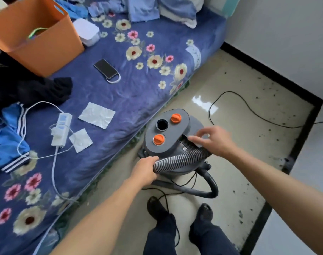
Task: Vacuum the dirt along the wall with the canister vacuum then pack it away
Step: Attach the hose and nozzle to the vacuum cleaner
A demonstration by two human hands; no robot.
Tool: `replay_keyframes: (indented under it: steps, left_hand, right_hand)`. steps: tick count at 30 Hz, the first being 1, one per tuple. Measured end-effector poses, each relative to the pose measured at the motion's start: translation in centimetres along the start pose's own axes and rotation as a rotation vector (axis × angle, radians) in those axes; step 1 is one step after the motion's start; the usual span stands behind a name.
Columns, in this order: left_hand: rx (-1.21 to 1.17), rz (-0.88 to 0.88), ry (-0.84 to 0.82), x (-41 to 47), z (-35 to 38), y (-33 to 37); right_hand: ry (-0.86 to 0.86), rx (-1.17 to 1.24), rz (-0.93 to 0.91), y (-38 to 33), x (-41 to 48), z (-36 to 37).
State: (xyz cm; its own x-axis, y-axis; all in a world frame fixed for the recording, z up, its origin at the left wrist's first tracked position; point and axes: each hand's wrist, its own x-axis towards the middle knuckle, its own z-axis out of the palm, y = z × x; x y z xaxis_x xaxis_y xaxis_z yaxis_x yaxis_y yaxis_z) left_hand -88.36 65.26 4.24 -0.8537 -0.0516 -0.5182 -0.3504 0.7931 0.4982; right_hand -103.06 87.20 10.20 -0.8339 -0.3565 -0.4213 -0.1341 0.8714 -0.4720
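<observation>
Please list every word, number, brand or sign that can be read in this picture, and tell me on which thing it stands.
No text here can be read.
Small white sticker on the canister vacuum, just above the hose: too small to read.
Blue marking on the white power strip: blurred.
Pale printed patch at the edge of the bedsheet: blurred.

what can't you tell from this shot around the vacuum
1. Head view: left hand covers the hose's near end; any nozzle is hidden.
2. Head view: right hand is motion-blurred; contact with the vacuum unclear.
3. Head view: cord leaves the right edge; plug unseen.
4. Head view: vacuum's label too small to read.
</observation>
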Motion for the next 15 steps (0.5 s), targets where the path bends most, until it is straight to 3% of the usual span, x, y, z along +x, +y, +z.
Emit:
replay_keyframes:
  steps: [1,3,5,6,7,9,11,15]
  left_hand:
    - [0.011,0.019,-0.008,-0.6,0.1,0.2]
    - [0.031,0.052,-0.022,-2.0,0.3,0.7]
    - [0.048,0.101,-0.035,-3.2,0.7,1.5]
    - [0.065,0.127,-0.042,-3.9,1.0,2.2]
    - [0.084,0.144,-0.049,-4.6,1.4,2.8]
    - [0.094,0.156,-0.073,-6.0,2.6,3.8]
    - [0.067,0.146,-0.133,-7.2,4.2,4.7]
    - [-0.030,0.125,-0.234,-9.1,7.4,7.7]
  right_hand:
    - [0.205,-0.015,0.121,1.6,-0.1,0.3]
    - [0.313,0.159,0.503,4.1,-0.4,0.9]
    - [0.135,0.714,0.857,5.2,-1.1,1.8]
    - [0.003,1.050,0.919,5.5,-1.6,2.3]
    - [-0.092,1.346,0.929,5.8,-1.9,2.7]
    - [-0.097,1.660,0.861,6.4,-2.2,2.9]
    - [-0.059,1.700,0.773,6.9,-2.8,1.9]
    - [-0.097,1.540,0.719,10.7,-7.1,-1.1]
